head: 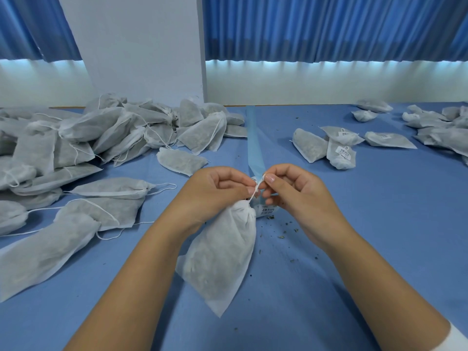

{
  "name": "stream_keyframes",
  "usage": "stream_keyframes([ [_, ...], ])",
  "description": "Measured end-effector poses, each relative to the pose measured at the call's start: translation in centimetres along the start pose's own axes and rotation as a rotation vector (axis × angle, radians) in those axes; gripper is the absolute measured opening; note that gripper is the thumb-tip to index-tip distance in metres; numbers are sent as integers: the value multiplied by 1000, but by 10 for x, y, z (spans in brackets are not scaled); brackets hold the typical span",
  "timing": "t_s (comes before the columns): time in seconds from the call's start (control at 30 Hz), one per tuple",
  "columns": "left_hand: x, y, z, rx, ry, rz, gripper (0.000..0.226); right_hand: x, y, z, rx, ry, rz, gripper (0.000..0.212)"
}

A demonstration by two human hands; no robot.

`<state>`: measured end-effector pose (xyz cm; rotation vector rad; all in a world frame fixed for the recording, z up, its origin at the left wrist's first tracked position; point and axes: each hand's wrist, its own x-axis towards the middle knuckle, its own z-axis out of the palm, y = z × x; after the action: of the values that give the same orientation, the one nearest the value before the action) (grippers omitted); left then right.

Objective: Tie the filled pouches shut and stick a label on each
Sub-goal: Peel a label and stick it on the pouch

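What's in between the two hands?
The string of the pouch, pinched by the left hand and the right hand just above the pouch's gathered neck. The head view shows it.

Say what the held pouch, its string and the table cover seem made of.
The pouch looks like thin matte white non-woven fabric, slightly see-through. The string seems twisted white cotton cord. The table cover is a smooth blue sheet, cloth or plastic.

Single head view, looking forward-down, close over blue table [379, 224].
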<state>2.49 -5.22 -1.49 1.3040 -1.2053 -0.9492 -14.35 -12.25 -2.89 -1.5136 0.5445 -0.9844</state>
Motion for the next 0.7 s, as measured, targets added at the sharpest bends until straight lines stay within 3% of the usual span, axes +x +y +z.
stream_keyframes([
  [0.17,3,-4,2,57,49,31,9,2,1,-2,11,23,10,12],
  [0.4,0,-5,25,82,130,-25,16,3,0,-2,-37,40,-15,10],
  [0.57,-4,-7,38,307,228,80,19,3,3,1,-260,96,-106,12],
  [0.7,-7,-7,41,483,184,131,16,5,7,-3,-494,207,-191,10],
])
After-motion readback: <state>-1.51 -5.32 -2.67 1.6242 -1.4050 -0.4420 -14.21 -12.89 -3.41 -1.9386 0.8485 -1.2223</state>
